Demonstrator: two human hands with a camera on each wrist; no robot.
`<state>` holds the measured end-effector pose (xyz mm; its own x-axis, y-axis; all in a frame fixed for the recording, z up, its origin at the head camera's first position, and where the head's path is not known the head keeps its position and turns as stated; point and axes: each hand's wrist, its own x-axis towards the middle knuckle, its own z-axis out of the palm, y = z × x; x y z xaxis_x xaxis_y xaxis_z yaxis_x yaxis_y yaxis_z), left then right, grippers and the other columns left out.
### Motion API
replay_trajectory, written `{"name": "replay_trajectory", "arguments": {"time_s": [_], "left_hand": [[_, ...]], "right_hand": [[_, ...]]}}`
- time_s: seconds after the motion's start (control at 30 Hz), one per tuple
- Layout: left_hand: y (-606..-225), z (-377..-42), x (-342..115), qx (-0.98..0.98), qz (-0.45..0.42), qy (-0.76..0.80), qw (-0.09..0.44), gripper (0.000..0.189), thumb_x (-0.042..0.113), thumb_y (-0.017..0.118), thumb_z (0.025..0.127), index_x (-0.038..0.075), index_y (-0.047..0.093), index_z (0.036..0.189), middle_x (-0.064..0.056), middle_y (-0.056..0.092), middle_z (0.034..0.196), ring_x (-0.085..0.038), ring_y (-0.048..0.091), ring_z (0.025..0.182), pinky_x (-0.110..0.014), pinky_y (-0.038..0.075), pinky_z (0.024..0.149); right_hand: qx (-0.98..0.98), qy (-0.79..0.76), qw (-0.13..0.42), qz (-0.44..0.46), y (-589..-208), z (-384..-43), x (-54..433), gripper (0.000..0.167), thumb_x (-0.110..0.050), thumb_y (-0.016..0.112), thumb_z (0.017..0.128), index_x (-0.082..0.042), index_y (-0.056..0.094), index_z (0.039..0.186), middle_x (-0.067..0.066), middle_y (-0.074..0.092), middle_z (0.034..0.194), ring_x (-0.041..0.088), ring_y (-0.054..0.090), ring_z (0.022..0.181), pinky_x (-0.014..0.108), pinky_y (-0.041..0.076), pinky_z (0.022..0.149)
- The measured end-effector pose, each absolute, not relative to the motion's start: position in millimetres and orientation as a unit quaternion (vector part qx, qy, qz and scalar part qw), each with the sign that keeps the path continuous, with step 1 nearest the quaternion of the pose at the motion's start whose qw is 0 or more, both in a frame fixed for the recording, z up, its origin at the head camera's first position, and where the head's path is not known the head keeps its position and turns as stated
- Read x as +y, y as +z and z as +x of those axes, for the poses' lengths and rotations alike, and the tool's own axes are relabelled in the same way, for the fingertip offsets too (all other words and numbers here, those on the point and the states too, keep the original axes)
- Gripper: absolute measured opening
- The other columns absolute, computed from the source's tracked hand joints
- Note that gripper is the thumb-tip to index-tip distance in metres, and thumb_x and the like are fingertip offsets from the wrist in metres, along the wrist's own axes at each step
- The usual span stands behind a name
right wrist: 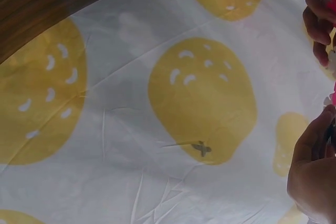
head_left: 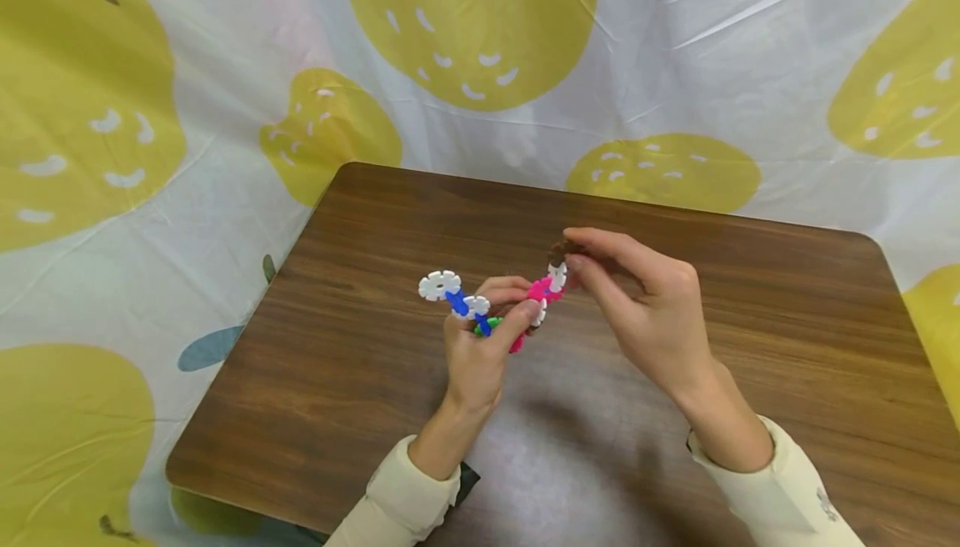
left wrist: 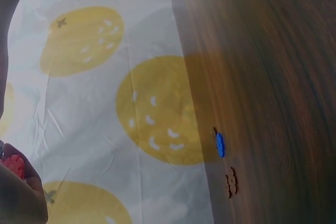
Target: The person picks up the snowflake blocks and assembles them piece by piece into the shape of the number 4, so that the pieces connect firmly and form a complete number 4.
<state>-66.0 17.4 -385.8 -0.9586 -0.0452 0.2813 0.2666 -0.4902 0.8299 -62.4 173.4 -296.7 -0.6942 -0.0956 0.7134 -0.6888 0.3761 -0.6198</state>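
My left hand (head_left: 474, 368) grips a chain of notched interlocking plastic discs (head_left: 439, 286) above the table, thumb across its right part. White, blue, green and pink pieces show in it; the fingers hide some of the middle. At the chain's upper right end, my right hand (head_left: 663, 322) pinches a brown notched disc (head_left: 558, 252) between thumb and forefinger. This disc meets a white disc (head_left: 557, 276) that sits on a pink disc (head_left: 542, 289); whether it is locked in cannot be seen. Only part of the right hand (right wrist: 315, 177) shows in the right wrist view.
A brown wood-grain table (head_left: 375, 222) with rounded corners lies below the hands. In the left wrist view, a blue disc (left wrist: 220, 145) and a brown piece (left wrist: 231, 183) lie near its edge. White cloth (head_left: 480, 143) printed with yellow fruit hangs around the table.
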Motion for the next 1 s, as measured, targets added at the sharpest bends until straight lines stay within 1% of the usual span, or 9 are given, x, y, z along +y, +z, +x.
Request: {"name": "replay_trajectory", "arguments": {"time_s": [0.3, 0.43, 0.57, 0.63, 0.73, 0.8, 0.83, 0.9, 1.0], "left_hand": [[-389.4, -68.3, 13.7, -0.498, -0.105, -0.855, 0.103, 0.027, -0.001, 0.074, 0.085, -0.024, 0.064, 0.095, 0.001, 0.072, 0.102, -0.008, 0.067, 0.084, -0.015, 0.051, 0.056], [-390.4, -68.9, 10.1, -0.501, -0.104, -0.853, 0.106, 0.027, 0.0, 0.074, 0.085, -0.023, 0.064, 0.095, 0.001, 0.072, 0.102, -0.007, 0.066, 0.082, -0.015, 0.051, 0.056], [-390.1, -69.7, 6.4, -0.497, -0.106, -0.853, 0.118, 0.025, -0.002, 0.073, 0.085, -0.023, 0.063, 0.094, 0.0, 0.072, 0.101, -0.008, 0.066, 0.082, -0.014, 0.048, 0.054], [-389.9, -69.8, 4.8, -0.496, -0.107, -0.853, 0.123, 0.023, -0.003, 0.072, 0.085, -0.023, 0.063, 0.094, 0.0, 0.072, 0.101, -0.008, 0.067, 0.082, -0.014, 0.047, 0.054], [-389.9, -69.6, 3.2, -0.495, -0.108, -0.853, 0.124, 0.022, -0.004, 0.072, 0.085, -0.022, 0.063, 0.093, 0.0, 0.072, 0.101, -0.008, 0.067, 0.082, -0.014, 0.048, 0.054], [-389.8, -69.1, 2.5, -0.496, -0.109, -0.852, 0.123, 0.022, -0.004, 0.072, 0.085, -0.022, 0.063, 0.093, 0.0, 0.071, 0.101, -0.008, 0.066, 0.082, -0.014, 0.048, 0.054], [-389.6, -68.8, 2.4, -0.496, -0.11, -0.852, 0.123, 0.023, -0.004, 0.072, 0.085, -0.023, 0.063, 0.093, 0.0, 0.071, 0.101, -0.008, 0.066, 0.082, -0.014, 0.048, 0.054], [-389.0, -68.5, 2.2, -0.495, -0.112, -0.853, 0.124, 0.023, -0.003, 0.072, 0.085, -0.023, 0.063, 0.093, 0.0, 0.071, 0.101, -0.008, 0.067, 0.082, -0.014, 0.048, 0.054], [-387.2, -67.6, 1.5, -0.493, -0.115, -0.853, 0.128, 0.024, -0.003, 0.072, 0.085, -0.023, 0.063, 0.094, 0.0, 0.071, 0.102, -0.008, 0.067, 0.082, -0.014, 0.049, 0.054]], "right_hand": [[-0.794, 0.472, 0.301, 0.237, -297.6, -61.4, 180.2, 0.041, 0.014, 0.071, 0.087, -0.003, 0.073, 0.124, 0.012, 0.078, 0.09, -0.002, 0.07, 0.081, 0.01, 0.056, 0.077], [-0.818, 0.447, 0.302, 0.198, -302.0, -63.9, 191.4, 0.043, 0.009, 0.073, 0.089, -0.007, 0.072, 0.128, 0.01, 0.077, 0.101, -0.001, 0.068, 0.092, 0.011, 0.053, 0.087], [-0.857, 0.409, 0.279, 0.146, -321.3, -73.5, 210.7, 0.049, -0.001, 0.077, 0.09, -0.01, 0.066, 0.137, 0.011, 0.071, 0.115, 0.012, 0.065, 0.104, 0.013, 0.047, 0.096], [-0.874, 0.394, 0.255, 0.124, -335.5, -80.0, 222.1, 0.055, -0.006, 0.077, 0.091, -0.01, 0.06, 0.143, 0.014, 0.068, 0.122, 0.022, 0.062, 0.111, 0.021, 0.046, 0.102], [-0.895, 0.378, 0.213, 0.1, -355.3, -87.8, 238.5, 0.063, -0.014, 0.076, 0.094, -0.008, 0.05, 0.151, 0.019, 0.061, 0.136, 0.035, 0.057, 0.125, 0.042, 0.045, 0.11], [-0.903, 0.373, 0.194, 0.089, -365.8, -91.8, 247.2, 0.067, -0.018, 0.075, 0.095, -0.007, 0.046, 0.154, 0.021, 0.057, 0.142, 0.04, 0.053, 0.132, 0.057, 0.042, 0.111], [-0.905, 0.373, 0.186, 0.084, -370.4, -93.6, 250.5, 0.068, -0.02, 0.075, 0.096, -0.007, 0.044, 0.155, 0.022, 0.055, 0.145, 0.042, 0.051, 0.134, 0.061, 0.041, 0.11], [-0.91, 0.371, 0.17, 0.075, -379.5, -96.8, 255.6, 0.07, -0.023, 0.074, 0.097, -0.007, 0.042, 0.157, 0.022, 0.052, 0.148, 0.043, 0.049, 0.137, 0.064, 0.04, 0.111], [-0.916, 0.368, 0.146, 0.063, -394.8, -102.7, 259.3, 0.072, -0.028, 0.073, 0.098, -0.005, 0.04, 0.157, 0.024, 0.05, 0.149, 0.044, 0.049, 0.135, 0.063, 0.041, 0.11]]}}
